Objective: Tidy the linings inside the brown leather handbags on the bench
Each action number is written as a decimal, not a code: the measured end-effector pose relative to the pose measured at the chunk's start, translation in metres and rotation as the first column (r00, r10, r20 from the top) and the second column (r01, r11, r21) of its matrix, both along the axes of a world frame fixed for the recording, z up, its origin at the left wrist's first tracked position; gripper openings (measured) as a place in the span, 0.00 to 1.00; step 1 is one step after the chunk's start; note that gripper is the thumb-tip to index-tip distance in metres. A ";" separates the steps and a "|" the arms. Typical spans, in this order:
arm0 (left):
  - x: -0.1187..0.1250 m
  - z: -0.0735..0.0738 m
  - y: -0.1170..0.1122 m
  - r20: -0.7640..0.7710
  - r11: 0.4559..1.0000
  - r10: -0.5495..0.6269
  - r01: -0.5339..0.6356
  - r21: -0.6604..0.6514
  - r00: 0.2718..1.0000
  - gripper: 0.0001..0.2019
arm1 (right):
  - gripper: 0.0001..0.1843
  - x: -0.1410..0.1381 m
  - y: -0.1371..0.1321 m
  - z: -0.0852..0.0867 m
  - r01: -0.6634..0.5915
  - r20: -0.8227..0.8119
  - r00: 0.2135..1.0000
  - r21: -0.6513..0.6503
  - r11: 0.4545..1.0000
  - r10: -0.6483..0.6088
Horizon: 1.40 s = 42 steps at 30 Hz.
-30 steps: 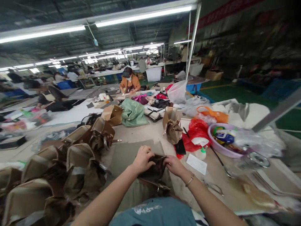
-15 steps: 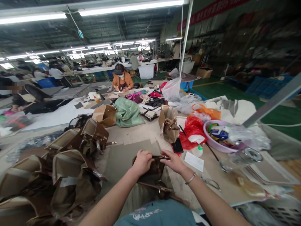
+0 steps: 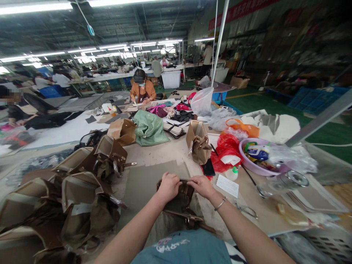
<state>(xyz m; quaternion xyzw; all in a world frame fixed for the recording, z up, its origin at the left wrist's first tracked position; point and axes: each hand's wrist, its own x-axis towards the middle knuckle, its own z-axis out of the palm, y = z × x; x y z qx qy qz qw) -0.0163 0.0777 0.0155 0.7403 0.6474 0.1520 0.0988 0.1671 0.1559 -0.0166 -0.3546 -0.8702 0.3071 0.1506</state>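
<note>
A dark brown handbag stands with its mouth facing up on a grey-green sheet, close to my body. My left hand is closed over the far rim of the bag, fingers curled round the edge. Beside it, my right hand pinches the same rim, thumb below and fingers on top. Both hands nearly meet along this edge. Metal fittings show on the bag's near side. What lies inside the bag is too dark to make out.
Several brown unfinished bags crowd the left. Ahead stand another bag and a green cloth bundle. To the right are a red plastic bag, a purple basin, a glass jar and scissors. A co-worker sits opposite.
My right hand has closed from spread fingers to a pinch on the rim and moved slightly nearer my left hand. My left hand keeps its grip. The view has shifted a little.
</note>
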 end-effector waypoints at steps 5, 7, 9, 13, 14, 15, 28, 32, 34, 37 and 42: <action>0.002 -0.004 0.002 0.022 0.999 0.044 -0.044 0.013 0.999 0.07 | 0.17 0.001 -0.004 -0.003 0.035 0.051 0.998 0.084 0.996 -0.040; 0.002 -0.005 0.003 0.029 0.998 0.057 -0.057 0.017 0.998 0.08 | 0.19 0.003 -0.003 -0.005 0.013 0.035 0.999 0.065 0.998 -0.015; 0.002 -0.006 0.002 0.035 0.998 0.061 -0.062 0.020 0.997 0.07 | 0.19 0.006 0.000 -0.007 -0.031 0.003 1.000 0.020 0.999 0.031; 0.003 -0.005 0.003 0.037 0.998 0.060 -0.060 0.020 0.998 0.06 | 0.21 0.008 0.005 -0.008 -0.098 -0.037 0.995 -0.013 0.995 0.097; 0.003 -0.005 0.003 0.034 0.998 0.061 -0.062 0.018 0.998 0.06 | 0.21 0.008 0.004 -0.007 -0.099 -0.025 0.995 0.001 0.995 0.099; 0.003 -0.005 0.003 0.032 0.998 0.065 -0.065 0.018 0.997 0.06 | 0.21 0.007 0.004 -0.006 -0.094 -0.008 0.995 0.023 0.995 0.095; 0.003 -0.006 0.002 0.034 0.997 0.068 -0.070 0.042 0.997 0.07 | 0.23 0.012 0.006 -0.011 -0.125 0.034 0.992 0.045 0.991 0.124; 0.002 -0.006 0.002 0.044 0.995 0.084 -0.086 0.047 0.995 0.07 | 0.25 0.011 0.003 -0.001 -0.097 0.089 0.992 0.039 0.994 0.094; 0.002 -0.007 0.001 0.049 0.995 0.089 -0.092 0.046 0.995 0.07 | 0.23 0.012 0.003 0.005 -0.146 0.054 0.987 -0.050 0.988 0.149; 0.001 -0.007 0.001 0.057 0.995 0.095 -0.097 0.037 0.994 0.07 | 0.28 0.012 0.004 0.010 -0.193 -0.078 0.980 -0.152 0.969 0.183; 0.002 -0.007 0.002 0.065 0.995 0.098 -0.100 0.027 0.993 0.06 | 0.21 -0.006 0.003 0.011 -0.111 -0.102 0.989 -0.079 0.991 0.103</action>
